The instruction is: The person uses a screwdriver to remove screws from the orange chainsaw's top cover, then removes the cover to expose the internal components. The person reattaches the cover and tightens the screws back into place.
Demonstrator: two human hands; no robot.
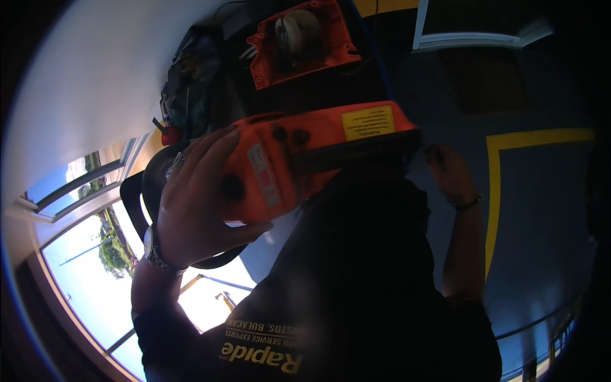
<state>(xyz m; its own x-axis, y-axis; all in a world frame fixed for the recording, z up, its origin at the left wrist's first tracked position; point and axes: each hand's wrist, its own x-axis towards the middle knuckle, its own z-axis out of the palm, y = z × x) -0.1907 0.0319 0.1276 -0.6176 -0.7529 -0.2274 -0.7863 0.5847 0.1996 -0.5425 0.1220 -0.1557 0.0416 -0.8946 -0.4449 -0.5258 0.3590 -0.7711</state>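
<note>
The left hand (pixel 191 204) has its fingers (pixel 210 149) wrapped around the rear of an orange chainsaw body (pixel 305 159), held up close against the dark shirt (pixel 356 280). The right hand (pixel 452 172) touches the saw's far end; whether those fingers are closed, I cannot tell. An orange cover (pixel 299 41) lies beyond.

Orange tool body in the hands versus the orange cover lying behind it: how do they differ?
The orange tool body is closed and gripped by the left hand; the orange cover lies untouched. The body bears a yellow label; the cover lies open side up, showing a pale round part. Both are orange plastic.
</note>
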